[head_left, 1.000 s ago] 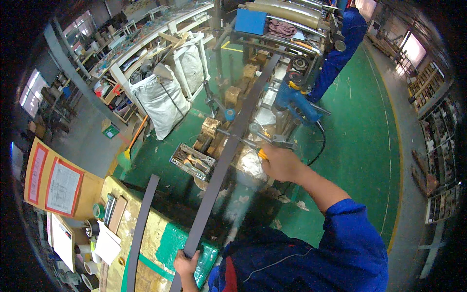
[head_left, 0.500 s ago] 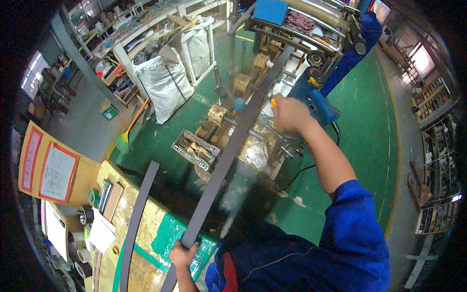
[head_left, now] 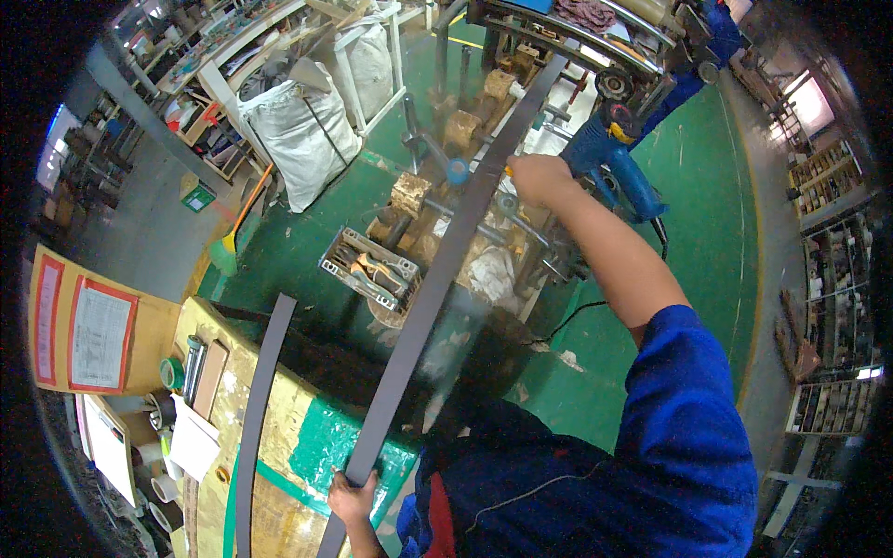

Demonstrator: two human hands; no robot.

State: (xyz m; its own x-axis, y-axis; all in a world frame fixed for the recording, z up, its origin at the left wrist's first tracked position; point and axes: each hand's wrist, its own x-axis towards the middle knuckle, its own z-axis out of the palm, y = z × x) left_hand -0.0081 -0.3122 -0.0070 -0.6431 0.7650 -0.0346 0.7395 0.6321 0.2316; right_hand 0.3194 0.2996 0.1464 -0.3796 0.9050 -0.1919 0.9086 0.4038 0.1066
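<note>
Nearest the camera, the left hand was clamped around the near end of a long dark metal strip, fingers curled over its edge just above the person's blue work clothes. Under that hand lay a worn workbench with a yellowed top and a green patch, and on it a 2nd dark strip ran near to far, well left of the held one. At the bench's left edge sat a roll of green tape, some small boxes and papers, and beyond them a cardboard board with red-bordered sheets leaned at the far left. The held strip rose diagonally toward the far right over a green floor, passing a metal tray of hand tools just to its left. Farther on, the right hand, arm stretched out in a blue sleeve, was closed on the strip's right edge near its far half, beside brownish blocks on a grimy machine frame. A blue power tool lay just right of that hand, its cable trailing across the floor. Farther left stood 2 large white sacks in a white frame, and shelving with stacked goods lined the far left and right walls.
</note>
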